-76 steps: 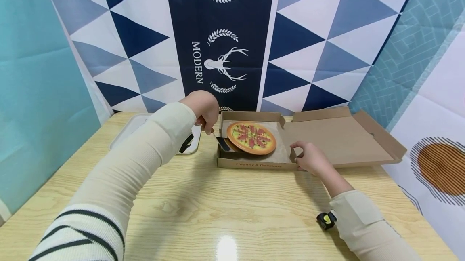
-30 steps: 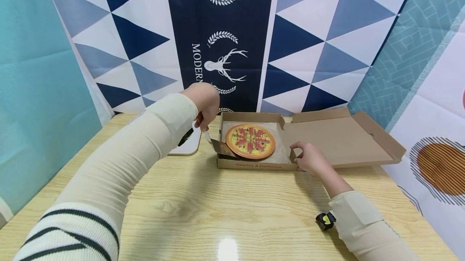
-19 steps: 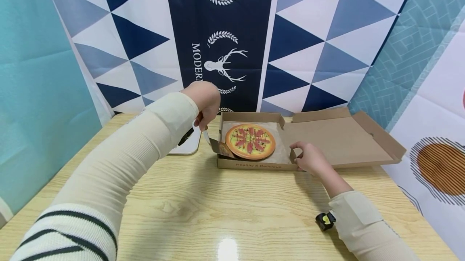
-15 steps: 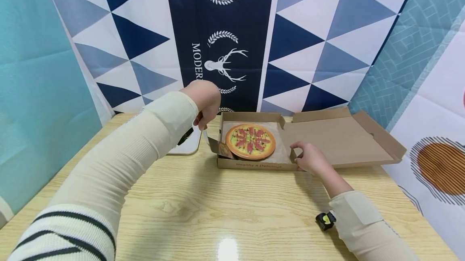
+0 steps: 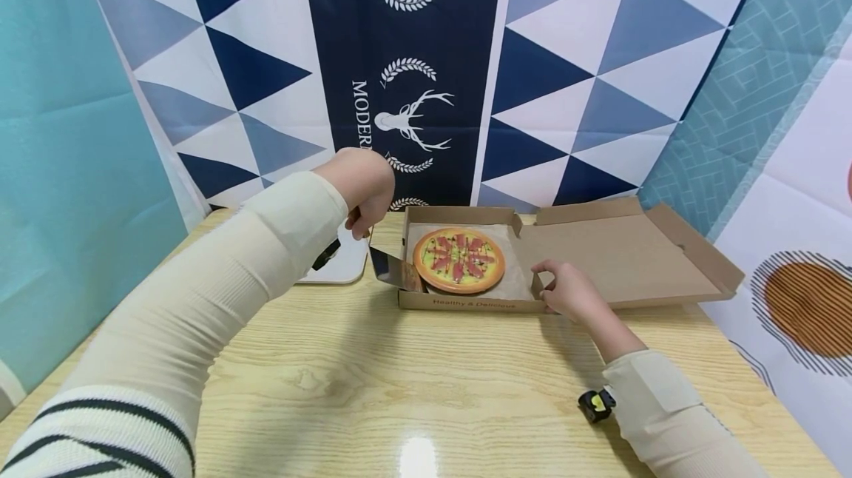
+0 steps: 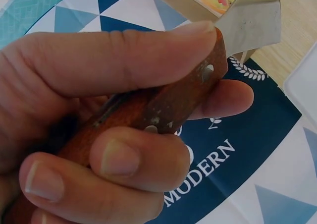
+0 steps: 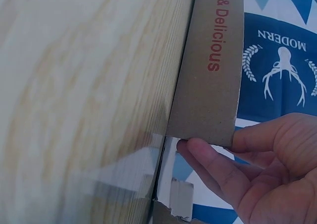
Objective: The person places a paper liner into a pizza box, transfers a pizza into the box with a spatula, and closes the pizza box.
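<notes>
My left hand [image 5: 366, 186] grips a spatula by its riveted wooden handle [image 6: 163, 102], fingers curled round it in the left wrist view. The spatula's flat metal blade [image 5: 394, 269] slants down over the left wall of a cardboard pizza box [image 5: 466, 303]. Its lower edge is right at the left rim of a pizza [image 5: 459, 260], which lies flat on the paper lining the box. At the box's front right corner my right hand [image 5: 569, 289] pinches the front wall, as the right wrist view also shows with the wall [image 7: 210, 95] reaching the fingertips.
The box lid [image 5: 619, 256] lies folded open to the right. Behind the left arm is a white tray [image 5: 346, 263], partly covered by the sleeve. A patterned cloth [image 5: 559, 56] hangs behind the wooden table [image 5: 399, 374].
The spatula blade has drawn left from beneath the pizza and tilted steeper. The pizza has shifted slightly left and toward me, and lies flatter. My right hand has stayed at the box corner.
</notes>
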Available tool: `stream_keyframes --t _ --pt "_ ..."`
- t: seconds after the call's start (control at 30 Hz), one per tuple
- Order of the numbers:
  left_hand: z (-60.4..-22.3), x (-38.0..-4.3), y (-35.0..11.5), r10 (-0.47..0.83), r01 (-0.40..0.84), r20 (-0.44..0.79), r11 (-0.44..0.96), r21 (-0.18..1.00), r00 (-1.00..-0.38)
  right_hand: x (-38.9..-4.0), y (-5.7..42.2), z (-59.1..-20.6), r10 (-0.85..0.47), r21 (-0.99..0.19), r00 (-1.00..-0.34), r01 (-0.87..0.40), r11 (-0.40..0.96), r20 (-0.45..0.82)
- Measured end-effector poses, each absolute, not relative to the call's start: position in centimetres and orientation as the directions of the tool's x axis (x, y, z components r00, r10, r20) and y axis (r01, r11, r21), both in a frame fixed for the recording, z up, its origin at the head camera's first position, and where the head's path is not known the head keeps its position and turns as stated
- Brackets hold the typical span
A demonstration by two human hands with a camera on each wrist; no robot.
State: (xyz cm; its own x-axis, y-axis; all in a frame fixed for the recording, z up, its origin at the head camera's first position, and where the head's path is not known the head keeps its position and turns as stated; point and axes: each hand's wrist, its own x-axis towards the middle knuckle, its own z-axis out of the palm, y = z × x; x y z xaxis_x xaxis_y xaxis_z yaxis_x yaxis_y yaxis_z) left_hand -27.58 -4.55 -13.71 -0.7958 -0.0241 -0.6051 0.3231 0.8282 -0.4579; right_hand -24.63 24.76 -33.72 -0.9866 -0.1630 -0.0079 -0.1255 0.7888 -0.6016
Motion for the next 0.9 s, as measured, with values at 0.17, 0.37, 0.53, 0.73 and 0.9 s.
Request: stream_keyframes --t 0.17,0.37,0.53,0.73,0.9 --pt "-13.6 -27.5 -5.3 -0.042 0.306 -0.638 0.852 -0.424 -0.769 -24.7 24.7 -33.8 -0.157 -0.603 -0.987 -0.118 0.789 -0.012" --pt "-13.3 -27.1 -6.4 -0.064 0.285 -0.64 0.858 -0.427 -0.765 -24.8 24.7 -33.9 -0.161 -0.606 -0.987 -0.119 0.786 -0.014" --pt "-13.4 -26.8 -8.0 -0.026 0.257 -0.606 0.891 -0.375 -0.795 -24.7 24.7 -34.0 -0.159 -0.614 -0.987 -0.113 0.781 -0.02" --pt "-14.4 -26.8 -10.5 0.08 0.262 -0.559 0.931 -0.255 -0.826 -24.7 24.7 -34.0 -0.154 -0.612 -0.988 -0.113 0.783 -0.014" --pt "-15.7 -26.9 -12.3 0.158 0.269 -0.558 0.955 -0.123 -0.815 -24.7 24.7 -34.0 -0.157 -0.603 -0.988 -0.121 0.789 -0.007"
